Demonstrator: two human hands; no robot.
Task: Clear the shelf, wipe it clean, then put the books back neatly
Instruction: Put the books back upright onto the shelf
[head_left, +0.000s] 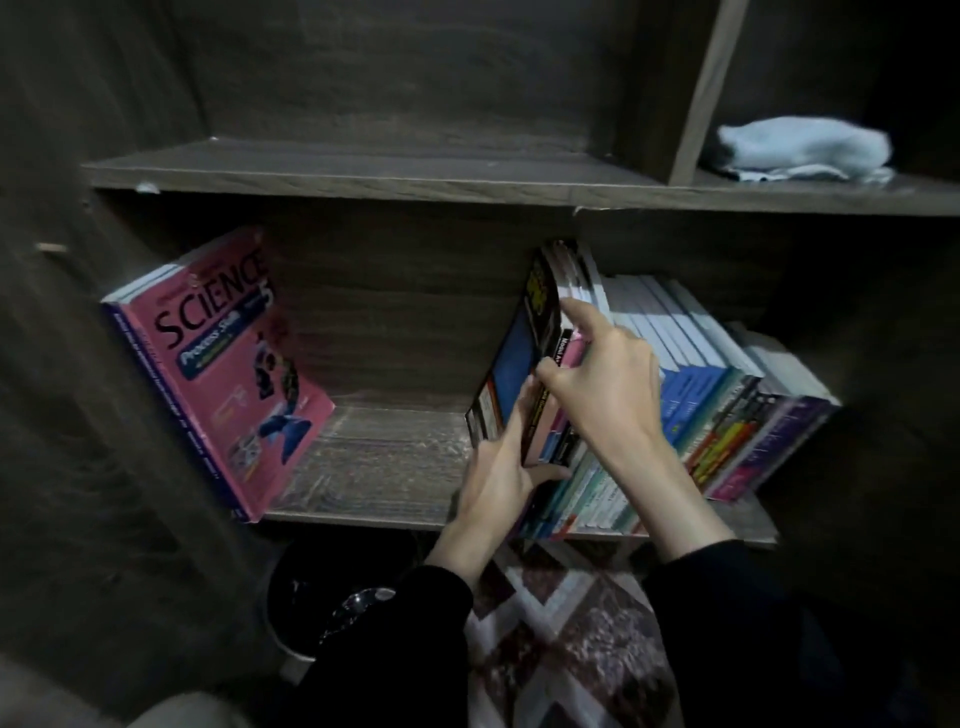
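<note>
Dark wood-grain laminate is forming the lower shelf board (374, 467), and its middle stretch is lying open between two groups of books, with room running from the front edge back to the rear panel. At the left end a pink science workbook (223, 374) is leaning against the side wall, its bottom corner sitting right at the front edge. Pale page edges of at least one more book are showing behind it, though I cannot tell exactly how many. At the right a packed row of books (701, 395) is standing spine-out, the lower spines reaching the front lip. They are too thin and blurred for an exact count.

At the row's left end, one black-and-blue paperback (519, 353) is being held by both hands. The left hand (498, 478) is gripping its lower spine, thumb wrapping across the front. The right hand (602, 384) is pinching it higher up — thumb on the spine, forefinger stretching over the tops of the neighbouring pages. Two black sleeves are covering the forearms.

Above, one upper shelf board (363, 176) is running the full width, and one upright divider (701, 93) is splitting it. One pale blue folded cloth (800, 148) is resting in the right compartment, near the board's front edge. Below the shelf, a patterned rug (571, 649) is showing.
</note>
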